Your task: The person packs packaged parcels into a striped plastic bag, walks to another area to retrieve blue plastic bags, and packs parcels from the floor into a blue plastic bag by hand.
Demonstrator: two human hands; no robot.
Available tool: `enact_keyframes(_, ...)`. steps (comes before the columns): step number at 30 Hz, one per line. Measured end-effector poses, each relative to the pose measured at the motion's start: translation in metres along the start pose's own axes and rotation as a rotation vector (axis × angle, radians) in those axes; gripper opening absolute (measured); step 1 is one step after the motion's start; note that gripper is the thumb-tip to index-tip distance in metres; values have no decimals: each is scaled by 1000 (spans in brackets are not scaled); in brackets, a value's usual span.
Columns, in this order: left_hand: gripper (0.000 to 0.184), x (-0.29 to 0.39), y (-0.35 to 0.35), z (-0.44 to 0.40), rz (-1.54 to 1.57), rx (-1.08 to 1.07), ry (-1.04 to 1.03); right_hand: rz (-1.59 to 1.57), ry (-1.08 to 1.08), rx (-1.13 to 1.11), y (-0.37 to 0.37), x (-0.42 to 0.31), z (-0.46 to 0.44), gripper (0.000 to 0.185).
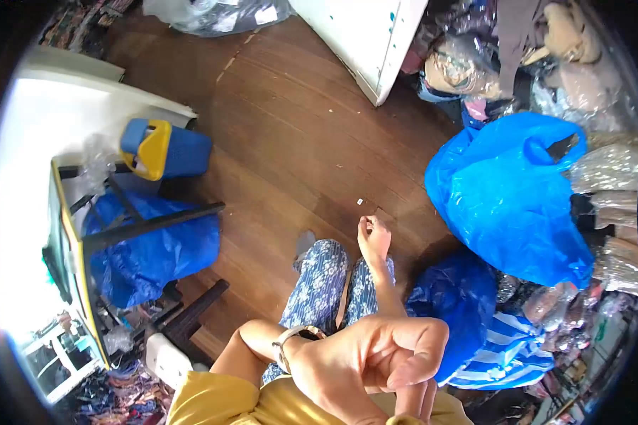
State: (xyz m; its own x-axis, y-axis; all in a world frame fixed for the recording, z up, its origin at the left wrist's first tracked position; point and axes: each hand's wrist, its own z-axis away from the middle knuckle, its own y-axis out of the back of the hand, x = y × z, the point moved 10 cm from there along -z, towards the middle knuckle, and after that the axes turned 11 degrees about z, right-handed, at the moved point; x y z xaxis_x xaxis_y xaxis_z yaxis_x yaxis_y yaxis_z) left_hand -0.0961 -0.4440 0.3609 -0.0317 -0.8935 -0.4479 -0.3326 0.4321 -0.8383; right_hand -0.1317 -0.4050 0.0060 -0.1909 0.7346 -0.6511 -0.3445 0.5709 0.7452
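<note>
My left hand (376, 358), with a watch (289, 347) on its wrist, is large and close to the camera at the bottom. Its fingers are curled in towards the thumb; what they hold, if anything, is hidden. Farther out, my right hand (374, 239) hangs over the brown floor (290, 127), just beyond my knee, its fingers bent together. Anything in them is too small to tell. Just past its fingertips, a tiny white scrap (359, 202) lies on the floor. Blue floral trousers (317, 283) cover my legs, and my top (216, 404) is yellow.
On the right, a bright blue bag (503, 191), a dark blue bag (457, 297) and a striped bag (507, 350) lean against plastic-wrapped goods (461, 71). At left are a blue bin (186, 151) with yellow trim and a dark-legged frame (156, 227). A white panel (361, 42) stands ahead.
</note>
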Motion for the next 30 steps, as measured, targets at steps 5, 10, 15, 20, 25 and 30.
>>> enact_keyframes(5,46,-37,-121,-14,-149,43,4,133,140,-13,46,-26,51,8)
enact_keyframes(10,42,-78,-241,-13,-145,249,-165,330,117,-75,132,-53,112,8)
enact_keyframes(15,40,-102,-364,4,-164,133,-520,422,78,-329,172,-71,146,10)
enact_keyframes(20,33,-149,-456,31,-672,-448,-516,450,154,-499,181,-134,127,11)
enact_keyframes(25,32,-190,-502,81,-907,-541,-783,529,401,-626,159,-226,105,19)
enact_keyframes(30,31,-228,-516,124,-970,-436,-1046,593,757,-832,114,-311,133,19)
